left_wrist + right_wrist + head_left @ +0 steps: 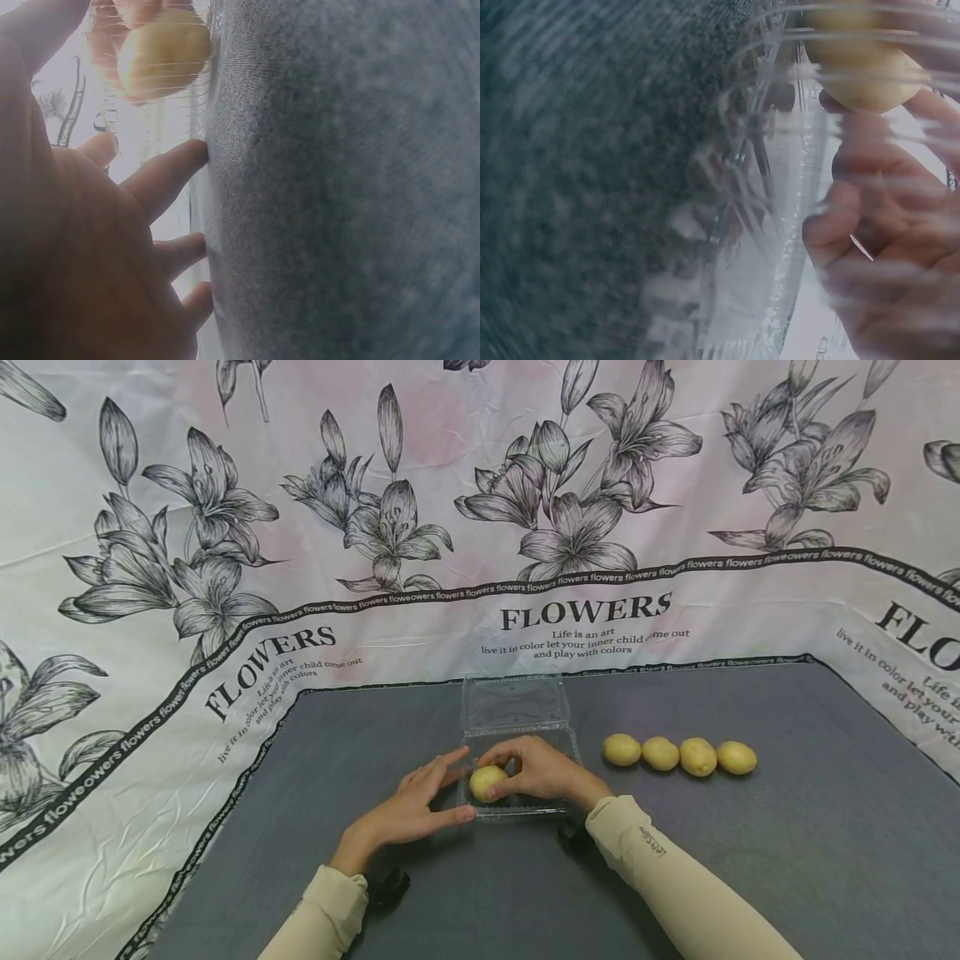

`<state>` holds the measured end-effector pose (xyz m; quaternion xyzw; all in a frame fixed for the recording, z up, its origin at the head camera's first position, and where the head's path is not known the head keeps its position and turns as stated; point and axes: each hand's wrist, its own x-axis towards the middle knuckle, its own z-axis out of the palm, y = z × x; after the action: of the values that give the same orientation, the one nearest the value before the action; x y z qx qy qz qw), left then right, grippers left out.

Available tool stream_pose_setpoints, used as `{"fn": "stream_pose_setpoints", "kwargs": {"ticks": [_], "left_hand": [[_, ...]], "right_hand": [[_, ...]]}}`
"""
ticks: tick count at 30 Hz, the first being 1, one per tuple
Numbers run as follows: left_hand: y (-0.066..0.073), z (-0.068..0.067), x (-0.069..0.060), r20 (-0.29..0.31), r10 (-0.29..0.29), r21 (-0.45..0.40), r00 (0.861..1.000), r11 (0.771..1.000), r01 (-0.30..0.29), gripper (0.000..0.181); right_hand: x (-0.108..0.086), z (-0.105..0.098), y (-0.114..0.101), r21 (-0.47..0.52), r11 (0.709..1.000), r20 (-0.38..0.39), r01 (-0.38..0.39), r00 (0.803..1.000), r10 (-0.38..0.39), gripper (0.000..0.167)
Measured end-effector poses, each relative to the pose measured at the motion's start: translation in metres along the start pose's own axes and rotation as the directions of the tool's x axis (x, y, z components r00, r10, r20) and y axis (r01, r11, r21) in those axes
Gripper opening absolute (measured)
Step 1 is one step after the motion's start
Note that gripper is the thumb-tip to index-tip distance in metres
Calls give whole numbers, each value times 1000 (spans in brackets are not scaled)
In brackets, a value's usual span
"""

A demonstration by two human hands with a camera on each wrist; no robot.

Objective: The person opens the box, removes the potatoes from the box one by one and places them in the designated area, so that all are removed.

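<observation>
A clear plastic clamshell box [568, 745] lies on the grey table, its lid [513, 703] folded back away from me. My right hand [546, 768] holds a yellow potato [487, 784] between thumb and fingers, inside the left part of the box. Through the ribbed clear wall, the left wrist view shows the same potato [165, 56]. My left hand [408, 810] is at the box's left side, thumb and fingers spread near the wall. Its fingertips reach down to the table surface in the left wrist view. Whether they touch the box is hard to tell.
To the right of the box, several yellow potatoes [660, 753] sit side by side in a row on the grey table [750, 852]. A white cloth [420, 635] printed with flowers and lettering rises behind the table and along its sides.
</observation>
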<state>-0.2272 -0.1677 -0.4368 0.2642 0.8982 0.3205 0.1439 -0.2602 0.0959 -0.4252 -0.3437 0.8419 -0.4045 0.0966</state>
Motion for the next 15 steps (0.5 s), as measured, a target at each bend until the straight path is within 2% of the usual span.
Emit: {"fn": "stream_pose_setpoints", "kwargs": {"ticks": [15], "left_hand": [[3, -1, -1, 8, -6, -15, 1000, 1000, 6, 92]], "right_hand": [[-2, -3, -7, 33, 999, -43, 25, 999, -24, 39]]}}
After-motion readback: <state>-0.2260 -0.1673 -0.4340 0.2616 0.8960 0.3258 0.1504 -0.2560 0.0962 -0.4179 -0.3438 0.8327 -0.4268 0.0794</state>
